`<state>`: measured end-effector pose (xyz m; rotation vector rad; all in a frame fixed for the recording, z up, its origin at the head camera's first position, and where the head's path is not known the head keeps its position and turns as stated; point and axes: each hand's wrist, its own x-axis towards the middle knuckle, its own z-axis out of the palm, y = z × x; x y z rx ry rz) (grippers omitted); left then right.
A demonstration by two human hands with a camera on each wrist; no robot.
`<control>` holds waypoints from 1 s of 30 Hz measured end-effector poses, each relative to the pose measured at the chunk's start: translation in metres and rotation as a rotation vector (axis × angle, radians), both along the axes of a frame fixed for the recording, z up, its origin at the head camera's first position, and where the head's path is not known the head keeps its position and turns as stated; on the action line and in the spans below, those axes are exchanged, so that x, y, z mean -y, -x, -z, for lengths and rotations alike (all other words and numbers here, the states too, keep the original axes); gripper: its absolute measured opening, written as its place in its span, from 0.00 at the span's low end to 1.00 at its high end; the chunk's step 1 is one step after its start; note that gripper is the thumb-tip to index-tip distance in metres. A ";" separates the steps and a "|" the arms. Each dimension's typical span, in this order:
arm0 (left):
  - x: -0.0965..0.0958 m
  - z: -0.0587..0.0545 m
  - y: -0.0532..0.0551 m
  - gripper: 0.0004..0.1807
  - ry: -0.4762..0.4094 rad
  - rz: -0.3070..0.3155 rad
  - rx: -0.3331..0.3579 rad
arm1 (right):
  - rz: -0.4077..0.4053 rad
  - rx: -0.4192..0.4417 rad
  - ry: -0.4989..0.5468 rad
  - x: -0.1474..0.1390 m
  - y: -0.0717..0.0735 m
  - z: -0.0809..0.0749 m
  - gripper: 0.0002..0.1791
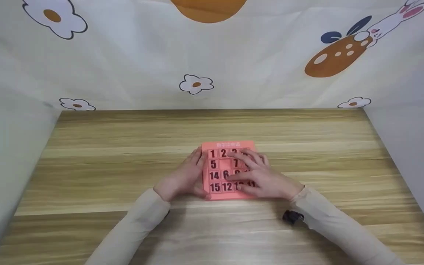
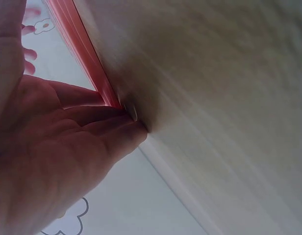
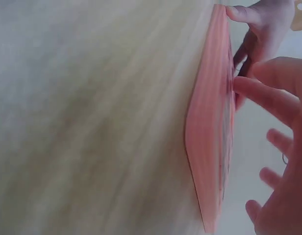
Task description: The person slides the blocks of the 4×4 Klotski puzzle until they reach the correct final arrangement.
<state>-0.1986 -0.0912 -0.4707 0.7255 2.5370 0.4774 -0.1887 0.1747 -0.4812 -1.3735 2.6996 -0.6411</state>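
A pink number slide puzzle (image 1: 228,197) lies flat on the wooden table, its numbered tiles facing up. In its second row a gap (image 1: 225,163) shows between the 5 tile (image 1: 213,164) and the 7 tile (image 1: 236,163). My left hand (image 1: 182,178) holds the frame's left side, fingers along the edge and thumb at the near left corner. Across the right part of the puzzle spreads my right hand (image 1: 267,180), covering several tiles. One of its fingers touches the tiles by the 6 tile (image 1: 225,174); in the right wrist view other fingers are raised.
The wooden table (image 1: 123,147) extends around the puzzle. Behind it hangs a pale cloth (image 1: 131,62) printed with flowers and a rabbit, and pale walls rise at both sides. A black strap (image 1: 293,216) is at the right wrist.
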 end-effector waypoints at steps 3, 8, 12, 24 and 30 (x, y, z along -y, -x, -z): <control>0.000 0.000 0.000 0.73 -0.006 0.007 -0.009 | 0.055 -0.013 -0.030 0.002 0.000 0.001 0.20; 0.000 0.000 -0.001 0.73 -0.006 0.005 -0.011 | 0.139 -0.010 -0.103 0.004 0.002 0.003 0.25; 0.000 0.000 -0.001 0.73 -0.010 0.002 -0.013 | 0.135 0.015 -0.104 0.003 0.002 0.004 0.26; 0.002 -0.001 -0.001 0.73 -0.032 0.001 -0.015 | 0.108 0.013 -0.039 -0.004 0.002 0.005 0.25; 0.002 0.001 -0.001 0.73 -0.036 0.006 -0.016 | 0.098 -0.025 -0.020 -0.016 -0.001 0.009 0.24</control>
